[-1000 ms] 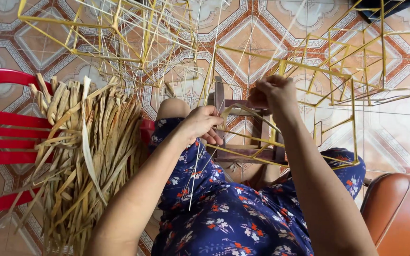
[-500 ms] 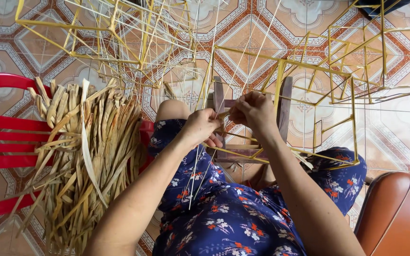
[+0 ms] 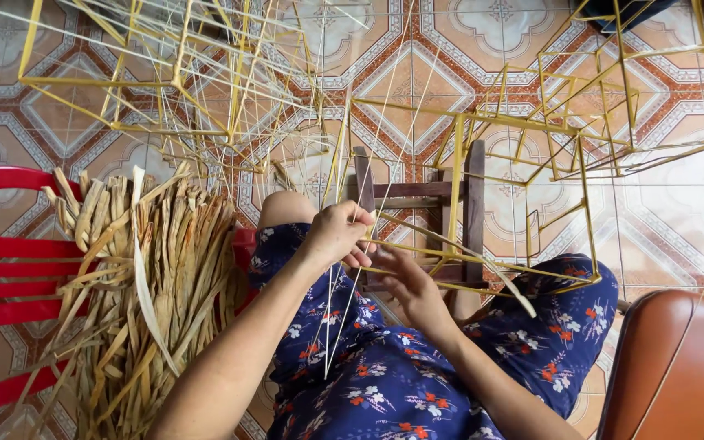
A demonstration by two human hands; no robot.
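Strands [image 3: 344,301] of thin pale fibre are running almost vertically in the view, from the wire frames at the top down over the person's lap, with the long axis leaning slightly to the left at the lower end. The left hand [image 3: 337,236] is closing around these strands, with the fingers curled and pressed together on them, just above the left knee; its forearm is coming in from the lower left corner, going diagonally up and to the right. The right hand [image 3: 405,281] is lying a little lower and to the right, palm turned partly up, with the fingers loosely spread and reaching toward the left hand; the fingertips are near the strands, but I cannot tell if they are pinching any of them. Its forearm is coming from the bottom edge, pointing up and to the left. A yellow wire frame [image 3: 482,261] is resting over the lap, its long bars going mostly left to right, and it is sitting on a small dark wooden stool [image 3: 473,195] between the knees. More yellow frames [image 3: 173,81] are lying on the patterned tile floor [image 3: 670,220] beyond. A bundle of dried leaves [image 3: 148,285] is lying over a red plastic chair [image 3: 10,269] on the left, its strips pointing mostly up and down. A brown seat [image 3: 678,367] is standing at the lower right.
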